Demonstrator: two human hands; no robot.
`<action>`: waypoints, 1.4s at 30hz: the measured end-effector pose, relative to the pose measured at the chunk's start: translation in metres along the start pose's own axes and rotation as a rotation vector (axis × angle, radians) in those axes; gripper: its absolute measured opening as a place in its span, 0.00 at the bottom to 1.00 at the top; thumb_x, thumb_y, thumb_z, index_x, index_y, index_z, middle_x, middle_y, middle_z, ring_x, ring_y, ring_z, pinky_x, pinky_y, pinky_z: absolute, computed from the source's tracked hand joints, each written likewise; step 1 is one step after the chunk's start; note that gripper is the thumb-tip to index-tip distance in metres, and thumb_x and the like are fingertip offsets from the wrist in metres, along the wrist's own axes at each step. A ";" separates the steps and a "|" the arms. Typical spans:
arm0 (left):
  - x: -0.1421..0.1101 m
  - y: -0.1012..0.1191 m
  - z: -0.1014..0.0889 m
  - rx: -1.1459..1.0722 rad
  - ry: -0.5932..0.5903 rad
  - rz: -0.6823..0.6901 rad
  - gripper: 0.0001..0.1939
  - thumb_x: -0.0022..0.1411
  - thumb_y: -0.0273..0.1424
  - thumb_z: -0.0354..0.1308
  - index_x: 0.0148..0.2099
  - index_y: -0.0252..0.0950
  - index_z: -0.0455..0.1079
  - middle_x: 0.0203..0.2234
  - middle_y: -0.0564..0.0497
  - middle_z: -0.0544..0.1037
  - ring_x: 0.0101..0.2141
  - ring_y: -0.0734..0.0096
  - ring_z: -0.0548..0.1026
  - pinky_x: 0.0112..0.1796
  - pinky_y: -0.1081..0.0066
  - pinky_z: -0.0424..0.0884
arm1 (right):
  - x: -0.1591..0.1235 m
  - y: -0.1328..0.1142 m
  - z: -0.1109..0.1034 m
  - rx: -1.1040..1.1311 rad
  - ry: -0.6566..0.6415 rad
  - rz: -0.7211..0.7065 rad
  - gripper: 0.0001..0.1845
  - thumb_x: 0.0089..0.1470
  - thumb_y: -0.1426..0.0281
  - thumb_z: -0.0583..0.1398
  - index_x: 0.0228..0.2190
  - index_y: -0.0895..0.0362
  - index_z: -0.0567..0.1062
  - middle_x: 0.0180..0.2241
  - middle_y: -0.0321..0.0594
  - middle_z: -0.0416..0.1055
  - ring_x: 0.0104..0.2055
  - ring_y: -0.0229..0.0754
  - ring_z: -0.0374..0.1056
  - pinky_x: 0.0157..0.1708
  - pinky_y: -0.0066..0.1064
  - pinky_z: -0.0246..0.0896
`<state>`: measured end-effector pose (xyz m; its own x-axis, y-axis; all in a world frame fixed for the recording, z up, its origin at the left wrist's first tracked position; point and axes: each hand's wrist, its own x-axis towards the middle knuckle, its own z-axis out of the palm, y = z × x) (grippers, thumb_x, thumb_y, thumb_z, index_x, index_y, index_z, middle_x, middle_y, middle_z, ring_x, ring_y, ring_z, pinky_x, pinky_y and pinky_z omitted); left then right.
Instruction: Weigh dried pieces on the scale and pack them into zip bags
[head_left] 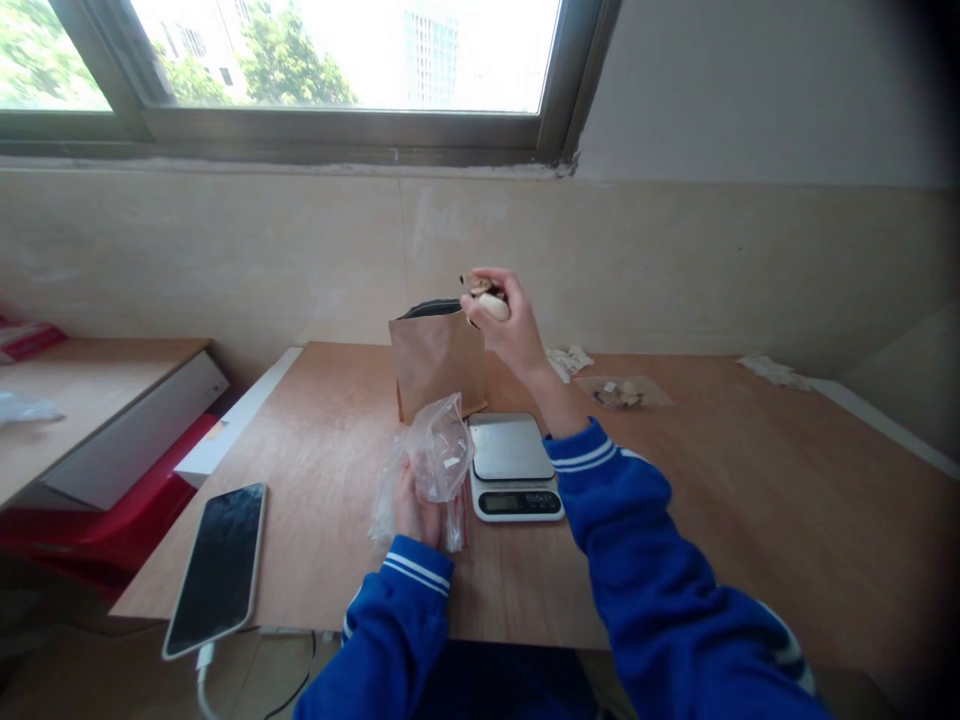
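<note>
Raised above the right side of a brown paper bag, my right hand is closed around a few dried pieces, some brown, one pale and smooth; their exact kind is unclear. My left hand, low in front of the paper bag, has its fingers around a clear plastic bag with a small white label on it. The paper bag stands upright with a dark opening. Beside the left hand is a white kitchen scale with a bare metal plate. Flat clear bags with red strips lie by its left edge.
A phone on a white cable lies at the table's left front edge. Behind the scale to the right are a clear bag of dried pieces and crumpled white paper. Another white scrap lies far right. A red stool stands left.
</note>
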<state>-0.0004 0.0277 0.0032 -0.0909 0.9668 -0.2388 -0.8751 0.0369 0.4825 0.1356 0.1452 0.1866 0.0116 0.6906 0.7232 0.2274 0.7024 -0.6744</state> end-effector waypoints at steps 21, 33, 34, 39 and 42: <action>-0.012 0.007 0.022 0.112 0.066 -0.009 0.08 0.57 0.35 0.60 0.35 0.34 0.74 0.32 0.47 0.81 0.38 0.64 0.79 0.40 0.67 0.75 | 0.033 0.035 0.041 -0.288 -0.360 -0.205 0.20 0.56 0.55 0.57 0.43 0.56 0.71 0.43 0.43 0.70 0.45 0.43 0.67 0.46 0.32 0.59; -0.008 0.005 0.016 0.073 0.082 -0.001 0.07 0.56 0.33 0.61 0.36 0.35 0.75 0.31 0.49 0.81 0.36 0.65 0.79 0.41 0.67 0.76 | 0.027 0.033 0.036 -0.178 -0.345 -0.147 0.15 0.56 0.58 0.58 0.34 0.57 0.76 0.37 0.40 0.73 0.42 0.40 0.68 0.43 0.30 0.59; -0.008 0.005 0.015 0.068 0.088 0.000 0.07 0.56 0.33 0.62 0.36 0.36 0.75 0.32 0.49 0.81 0.36 0.66 0.79 0.41 0.68 0.75 | 0.027 0.033 0.035 -0.194 -0.352 -0.158 0.16 0.55 0.58 0.58 0.30 0.58 0.77 0.37 0.40 0.73 0.42 0.40 0.68 0.44 0.30 0.59; -0.009 0.007 0.016 -0.010 0.158 -0.024 0.05 0.58 0.30 0.58 0.33 0.35 0.74 0.28 0.49 0.80 0.31 0.69 0.78 0.38 0.68 0.76 | 0.027 0.033 0.035 -0.370 -0.482 -0.139 0.24 0.58 0.53 0.54 0.22 0.58 0.75 0.28 0.38 0.72 0.33 0.39 0.67 0.36 0.29 0.56; -0.011 0.008 0.018 -0.042 0.166 -0.053 0.06 0.59 0.30 0.57 0.32 0.35 0.73 0.24 0.51 0.78 0.27 0.70 0.77 0.35 0.68 0.76 | 0.027 0.031 0.037 -0.432 -0.488 -0.121 0.26 0.61 0.53 0.50 0.25 0.57 0.75 0.26 0.37 0.73 0.29 0.39 0.66 0.33 0.30 0.55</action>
<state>0.0018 0.0219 0.0247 -0.1184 0.9086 -0.4005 -0.8994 0.0728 0.4311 0.1066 0.1920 0.1803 -0.4577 0.6814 0.5712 0.5708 0.7177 -0.3988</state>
